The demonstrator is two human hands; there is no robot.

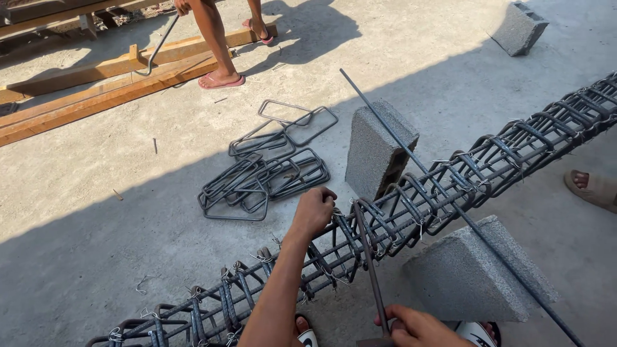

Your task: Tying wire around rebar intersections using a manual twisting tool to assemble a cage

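Note:
A long rebar cage [411,205] of dark bars and closely spaced stirrups runs from lower left to upper right, resting on grey concrete blocks. My left hand [313,212] is closed on the cage's top, over a stirrup with thin tie wire around it. My right hand [418,326] at the bottom edge grips the handle of a thin metal hook tool [366,250], whose tip reaches up to the cage beside my left hand. A loose straight rod [411,157] lies diagonally across the cage.
Several loose stirrups [267,173] lie piled on the concrete floor behind the cage. Grey blocks [376,151] [472,273] [519,27] stand nearby. Another person's legs [215,45] stand by timber planks [96,90] at top left. A sandalled foot [591,187] is at right.

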